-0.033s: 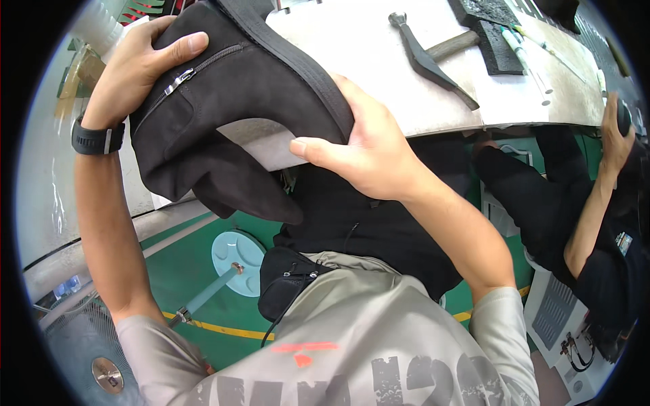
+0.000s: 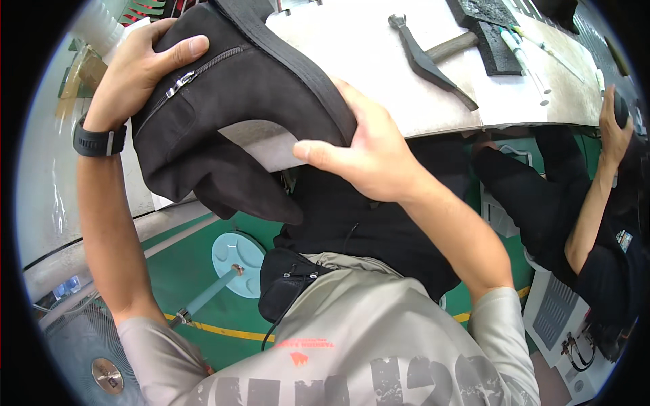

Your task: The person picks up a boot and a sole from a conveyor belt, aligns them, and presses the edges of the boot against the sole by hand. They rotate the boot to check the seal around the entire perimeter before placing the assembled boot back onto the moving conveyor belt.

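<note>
A black suede boot (image 2: 237, 88) with a metal zip is held up over the near edge of the table. Its soft shaft (image 2: 257, 189) droops in folds toward me. My left hand (image 2: 145, 68), a dark watch on its wrist, grips the boot beside the zip, thumb on top near the zip pull (image 2: 181, 82). My right hand (image 2: 362, 145) is closed around the boot's right end, by the dark sole edge (image 2: 305, 74); its thumb points left and its other fingers are hidden behind.
On the pale table (image 2: 359, 54) lie a hammer (image 2: 433, 64) with a long curved head, a rough black block (image 2: 497, 51) and several pens (image 2: 518, 51). At right sits a co-worker, whose hand (image 2: 613, 132) holds something dark. A light-blue round base (image 2: 227, 260) stands below.
The co-worker's hand has risen slightly. My hands and the boot have barely shifted.
</note>
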Demonstrator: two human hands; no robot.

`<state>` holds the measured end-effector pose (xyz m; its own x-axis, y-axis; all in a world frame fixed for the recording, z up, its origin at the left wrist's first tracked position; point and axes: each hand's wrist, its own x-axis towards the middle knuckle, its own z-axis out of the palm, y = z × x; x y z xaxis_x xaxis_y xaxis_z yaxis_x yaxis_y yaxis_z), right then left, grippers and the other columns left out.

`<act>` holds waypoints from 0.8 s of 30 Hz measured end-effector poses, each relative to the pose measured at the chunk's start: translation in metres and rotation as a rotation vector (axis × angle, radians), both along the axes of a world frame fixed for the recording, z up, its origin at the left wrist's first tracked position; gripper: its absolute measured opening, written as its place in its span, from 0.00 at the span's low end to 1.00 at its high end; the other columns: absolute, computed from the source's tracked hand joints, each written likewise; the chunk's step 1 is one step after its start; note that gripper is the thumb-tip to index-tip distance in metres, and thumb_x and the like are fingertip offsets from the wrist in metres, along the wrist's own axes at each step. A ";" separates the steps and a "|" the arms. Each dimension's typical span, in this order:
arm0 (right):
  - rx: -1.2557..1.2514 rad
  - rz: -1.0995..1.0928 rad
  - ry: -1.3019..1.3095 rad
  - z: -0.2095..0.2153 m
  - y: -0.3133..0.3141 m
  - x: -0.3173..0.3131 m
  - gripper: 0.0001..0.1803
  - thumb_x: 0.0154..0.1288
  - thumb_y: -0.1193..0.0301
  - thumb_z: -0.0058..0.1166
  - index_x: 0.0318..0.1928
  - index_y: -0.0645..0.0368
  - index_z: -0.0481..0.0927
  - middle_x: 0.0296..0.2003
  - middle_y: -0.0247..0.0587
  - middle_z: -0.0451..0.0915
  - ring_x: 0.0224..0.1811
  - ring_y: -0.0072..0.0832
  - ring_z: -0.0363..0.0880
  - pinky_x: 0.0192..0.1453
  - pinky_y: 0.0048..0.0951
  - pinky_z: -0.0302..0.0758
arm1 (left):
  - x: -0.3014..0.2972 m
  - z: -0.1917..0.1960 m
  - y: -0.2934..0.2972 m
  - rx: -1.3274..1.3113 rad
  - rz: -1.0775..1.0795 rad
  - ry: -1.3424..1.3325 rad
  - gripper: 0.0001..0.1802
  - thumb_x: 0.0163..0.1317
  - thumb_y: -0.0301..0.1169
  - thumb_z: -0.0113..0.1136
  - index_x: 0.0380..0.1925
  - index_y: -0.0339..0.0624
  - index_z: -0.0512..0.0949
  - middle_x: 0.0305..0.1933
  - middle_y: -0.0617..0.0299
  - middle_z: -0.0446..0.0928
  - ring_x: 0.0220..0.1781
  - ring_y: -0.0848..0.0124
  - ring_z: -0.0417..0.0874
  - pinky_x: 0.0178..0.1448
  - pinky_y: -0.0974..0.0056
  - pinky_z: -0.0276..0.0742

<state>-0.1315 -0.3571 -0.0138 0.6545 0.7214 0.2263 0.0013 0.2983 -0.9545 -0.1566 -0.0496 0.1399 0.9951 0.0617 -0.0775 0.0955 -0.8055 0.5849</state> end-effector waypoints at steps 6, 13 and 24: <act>-0.062 -0.077 -0.173 0.003 -0.009 -0.007 0.51 0.67 0.63 0.73 0.79 0.77 0.60 0.74 0.68 0.72 0.77 0.48 0.74 0.82 0.41 0.67 | -0.022 0.001 -0.009 0.011 0.003 -0.128 0.37 0.65 0.49 0.78 0.60 0.26 0.82 0.47 0.57 0.87 0.45 0.74 0.87 0.52 0.68 0.84; 0.098 -0.128 -0.067 0.100 0.041 0.079 0.24 0.79 0.58 0.59 0.58 0.69 0.84 0.36 0.33 0.84 0.39 0.18 0.80 0.46 0.26 0.75 | -0.028 0.040 -0.055 0.217 -0.018 -0.150 0.44 0.55 0.48 0.85 0.64 0.30 0.79 0.55 0.54 0.85 0.58 0.66 0.85 0.68 0.62 0.78; 0.468 -0.216 0.420 0.097 0.084 0.076 0.20 0.86 0.59 0.47 0.54 0.64 0.84 0.40 0.36 0.86 0.40 0.21 0.83 0.48 0.22 0.77 | -0.023 0.043 -0.069 0.398 -0.110 -0.330 0.44 0.48 0.42 0.88 0.62 0.32 0.80 0.52 0.50 0.86 0.56 0.60 0.87 0.67 0.60 0.79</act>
